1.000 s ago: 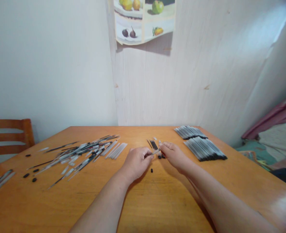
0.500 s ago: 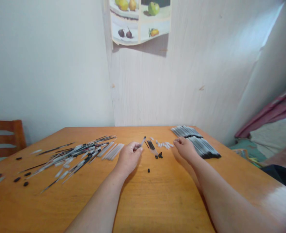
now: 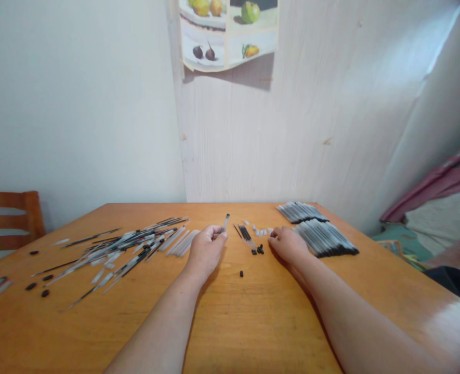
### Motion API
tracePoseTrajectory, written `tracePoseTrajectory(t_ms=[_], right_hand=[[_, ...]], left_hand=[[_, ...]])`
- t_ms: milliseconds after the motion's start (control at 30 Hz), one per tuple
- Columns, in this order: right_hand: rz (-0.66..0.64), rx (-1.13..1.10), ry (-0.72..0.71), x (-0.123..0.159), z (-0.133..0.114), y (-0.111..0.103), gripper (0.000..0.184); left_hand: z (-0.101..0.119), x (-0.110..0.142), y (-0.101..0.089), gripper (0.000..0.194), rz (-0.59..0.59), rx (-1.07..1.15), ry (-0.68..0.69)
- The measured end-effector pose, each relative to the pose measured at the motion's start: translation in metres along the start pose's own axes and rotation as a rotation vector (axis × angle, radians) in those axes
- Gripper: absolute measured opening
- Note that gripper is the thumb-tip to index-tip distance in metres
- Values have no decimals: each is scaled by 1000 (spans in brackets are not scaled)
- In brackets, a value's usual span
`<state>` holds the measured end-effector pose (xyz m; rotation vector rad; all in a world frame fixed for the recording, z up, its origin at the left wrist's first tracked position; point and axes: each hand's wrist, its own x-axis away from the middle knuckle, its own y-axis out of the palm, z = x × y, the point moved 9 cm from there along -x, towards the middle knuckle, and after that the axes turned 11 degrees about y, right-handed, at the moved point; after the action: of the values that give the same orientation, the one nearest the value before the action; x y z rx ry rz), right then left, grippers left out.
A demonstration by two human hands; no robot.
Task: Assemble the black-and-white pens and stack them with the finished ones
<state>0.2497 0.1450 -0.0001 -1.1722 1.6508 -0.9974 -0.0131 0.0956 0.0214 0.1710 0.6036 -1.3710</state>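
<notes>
My left hand (image 3: 209, 248) is closed around a pen barrel (image 3: 225, 223), a clear tube whose black end points up and away from me. My right hand (image 3: 288, 243) is low over the table, fingers curled together at the right end of the short white translucent sleeves (image 3: 261, 232); whether a sleeve is between the fingertips is hidden. Between the hands lie several dark pen refills (image 3: 245, 235) side by side. Just beside their near ends are small black plugs (image 3: 260, 250), and one black plug (image 3: 241, 274) lies closer to me.
A loose pile of refills and pen parts (image 3: 132, 246) spreads over the left of the wooden table (image 3: 230, 322). Clear tubes (image 3: 182, 244) lie in a row beside my left hand. Two rows of black-ended pens (image 3: 323, 239) are at the right. A chair (image 3: 30, 218) stands left.
My right hand has moved left and slightly nearer me, to the white sleeves. The barrel in my left hand has tipped more upright.
</notes>
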Motion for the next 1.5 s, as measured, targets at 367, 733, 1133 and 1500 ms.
tracePoseTrajectory(t_ms=[367, 733, 1133, 1500], right_hand=[[-75, -2, -31, 0, 3, 3, 9], [-611, -1264, 95, 58, -58, 3, 12], [-651, -1510, 185, 70, -75, 11, 11], [-635, -1548, 205, 73, -79, 12, 9]], left_hand=[[11, 6, -7, 27, 103, 262, -157], [0, 3, -13, 37, 209, 456, -195], [4, 5, -9, 38, 227, 503, -188], [4, 7, 0, 30, 210, 536, -184]])
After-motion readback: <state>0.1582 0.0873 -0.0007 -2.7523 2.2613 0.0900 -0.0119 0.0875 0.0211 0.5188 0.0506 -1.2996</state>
